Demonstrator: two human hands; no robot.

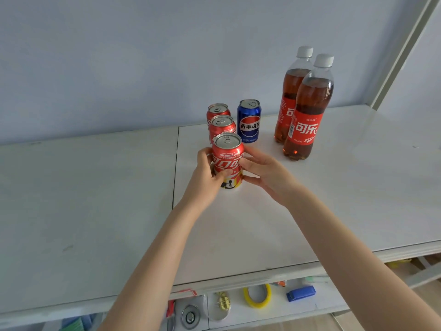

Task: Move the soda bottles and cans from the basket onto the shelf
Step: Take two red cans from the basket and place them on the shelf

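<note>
Shelf (334, 187): cola-filled bottles (307, 115); hands (205, 177) (265, 173) grip can (228, 158).

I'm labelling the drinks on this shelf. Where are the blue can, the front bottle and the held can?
blue can (249, 126): head view, on its round logo.
front bottle (306, 130): head view, on its red label.
held can (228, 151): head view, on its red upper side.
</note>
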